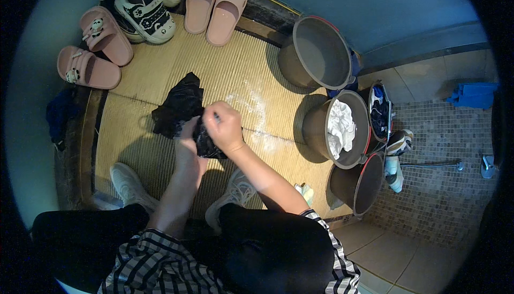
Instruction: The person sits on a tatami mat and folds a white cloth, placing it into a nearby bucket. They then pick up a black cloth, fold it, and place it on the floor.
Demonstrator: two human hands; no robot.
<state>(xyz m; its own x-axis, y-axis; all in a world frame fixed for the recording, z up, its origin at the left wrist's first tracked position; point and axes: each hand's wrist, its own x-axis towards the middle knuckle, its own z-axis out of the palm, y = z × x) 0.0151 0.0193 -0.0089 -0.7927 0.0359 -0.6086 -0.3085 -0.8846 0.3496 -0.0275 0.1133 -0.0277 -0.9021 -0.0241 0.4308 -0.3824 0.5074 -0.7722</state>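
A wet-looking black cloth is bunched between my hands, and part of it spreads past my fingers over the ribbed yellowish mat. My left hand holds the cloth from below and the left side. Closed in a fist, my right hand presses on the cloth from above right, slightly blurred. Whitish suds or residue show on the black fabric near my left fingers. A white smear of foam or powder lies on the mat to the right of my hands.
Pink slides and black-and-white shoes line the back left. At right stand a grey bucket, a bucket with white cloth, another bucket, and a container of dark clothes. Sneakers lie on the mosaic floor.
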